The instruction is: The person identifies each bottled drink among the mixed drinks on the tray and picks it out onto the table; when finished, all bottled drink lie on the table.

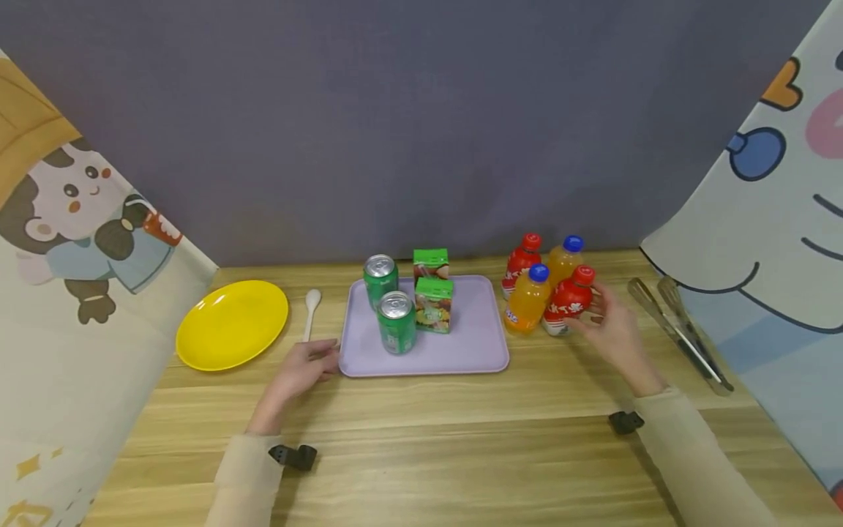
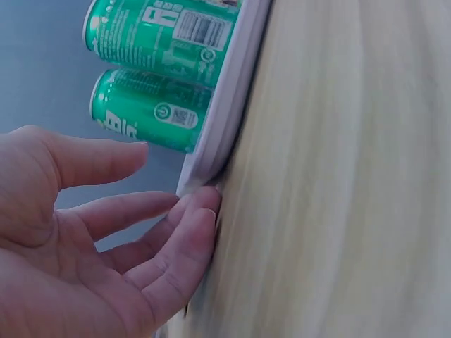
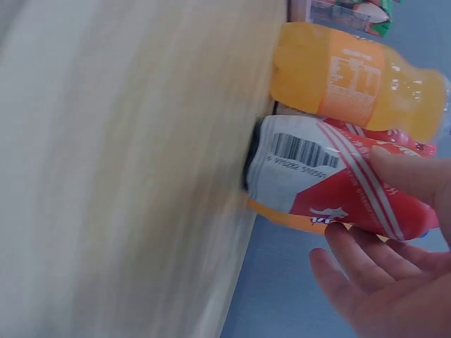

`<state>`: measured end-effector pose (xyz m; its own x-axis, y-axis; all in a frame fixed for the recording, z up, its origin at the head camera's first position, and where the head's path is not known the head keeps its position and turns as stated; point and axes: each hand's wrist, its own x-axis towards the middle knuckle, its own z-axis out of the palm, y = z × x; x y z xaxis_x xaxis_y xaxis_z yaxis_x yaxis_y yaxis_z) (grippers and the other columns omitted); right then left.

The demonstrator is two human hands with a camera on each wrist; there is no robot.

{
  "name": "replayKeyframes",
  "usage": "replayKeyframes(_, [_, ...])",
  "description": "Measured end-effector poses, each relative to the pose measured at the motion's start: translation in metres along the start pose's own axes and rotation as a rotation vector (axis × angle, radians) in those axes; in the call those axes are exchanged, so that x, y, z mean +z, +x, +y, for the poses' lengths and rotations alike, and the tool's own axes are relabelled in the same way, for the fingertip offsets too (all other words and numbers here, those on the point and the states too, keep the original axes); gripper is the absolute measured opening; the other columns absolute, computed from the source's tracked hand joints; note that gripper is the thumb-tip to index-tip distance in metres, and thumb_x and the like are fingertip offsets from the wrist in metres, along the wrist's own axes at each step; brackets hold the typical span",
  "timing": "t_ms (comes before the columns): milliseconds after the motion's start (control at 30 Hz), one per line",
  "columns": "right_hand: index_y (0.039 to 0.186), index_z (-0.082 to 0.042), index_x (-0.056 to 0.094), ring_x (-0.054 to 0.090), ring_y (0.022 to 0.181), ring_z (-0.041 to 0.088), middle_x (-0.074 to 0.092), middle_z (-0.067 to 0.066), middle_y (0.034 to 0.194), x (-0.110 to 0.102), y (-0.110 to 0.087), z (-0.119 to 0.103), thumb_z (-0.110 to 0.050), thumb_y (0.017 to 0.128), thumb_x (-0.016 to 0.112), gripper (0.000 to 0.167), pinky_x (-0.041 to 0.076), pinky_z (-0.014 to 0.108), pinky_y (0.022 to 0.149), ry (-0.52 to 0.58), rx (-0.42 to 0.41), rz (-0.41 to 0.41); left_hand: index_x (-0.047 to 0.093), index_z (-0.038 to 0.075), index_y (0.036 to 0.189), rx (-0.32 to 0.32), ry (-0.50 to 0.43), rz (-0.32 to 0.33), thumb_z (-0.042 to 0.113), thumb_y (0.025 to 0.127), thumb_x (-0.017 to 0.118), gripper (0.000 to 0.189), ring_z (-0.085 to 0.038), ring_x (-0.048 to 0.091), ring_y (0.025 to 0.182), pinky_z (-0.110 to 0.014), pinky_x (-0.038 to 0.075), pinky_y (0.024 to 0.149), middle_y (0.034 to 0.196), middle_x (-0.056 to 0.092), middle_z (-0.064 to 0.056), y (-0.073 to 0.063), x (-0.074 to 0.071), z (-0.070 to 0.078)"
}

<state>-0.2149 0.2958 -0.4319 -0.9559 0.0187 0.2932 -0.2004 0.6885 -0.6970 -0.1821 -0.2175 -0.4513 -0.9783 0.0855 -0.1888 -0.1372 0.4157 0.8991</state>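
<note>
My right hand (image 1: pixel 614 329) holds a red-capped bottle with a red and white label (image 1: pixel 569 298), thumb on one side and fingers on the other. Close beside it stand an orange drink bottle with a blue cap (image 1: pixel 527 301), a second orange bottle (image 1: pixel 564 262) and another red bottle (image 1: pixel 520 265). My left hand (image 1: pixel 308 367) rests at the left edge of a lilac tray (image 1: pixel 470 344), its fingertips (image 2: pixel 204 201) at the rim and its thumb apart from it. On the tray are two green cans (image 1: pixel 396 326) and two green-topped drink cartons (image 1: pixel 433 306).
Left of the tray lie a yellow plate (image 1: pixel 230 326) and a white spoon (image 1: pixel 312 307), whose handle reaches to my left hand. Metal tongs (image 1: pixel 681 337) lie at the right of the wooden table (image 1: pixel 474 454). A grey panel (image 1: pixel 421 132) closes off the back.
</note>
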Motion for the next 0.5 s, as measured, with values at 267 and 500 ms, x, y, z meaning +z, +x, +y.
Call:
replayKeyframes(267, [0.140,0.002,0.035,0.053,0.106,0.049,0.053,0.033,0.122,-0.002,-0.007,0.006,-0.038,0.082,0.075,0.081,0.047,0.060,0.076,-0.133,-0.035,-0.108,0.053,-0.005,0.131,0.039,0.188,0.059,0.029,0.097,0.055,0.048,-0.032,0.059,0.102,-0.044,0.048,0.083,0.117,0.062,-0.021,-0.006,-0.002,0.007])
replayKeyframes(500, [0.148,0.009,0.009,0.031,0.120,0.060,0.029,0.043,0.137,-0.006,-0.023,0.008,-0.045,0.084,0.069,0.102,0.026,0.067,0.096,-0.314,-0.092,-0.219,0.056,-0.007,0.128,0.318,0.437,0.179,0.047,0.092,0.057,0.065,-0.040,0.050,0.117,-0.051,0.040,0.095,0.129,0.053,-0.025,-0.015,0.006,0.010])
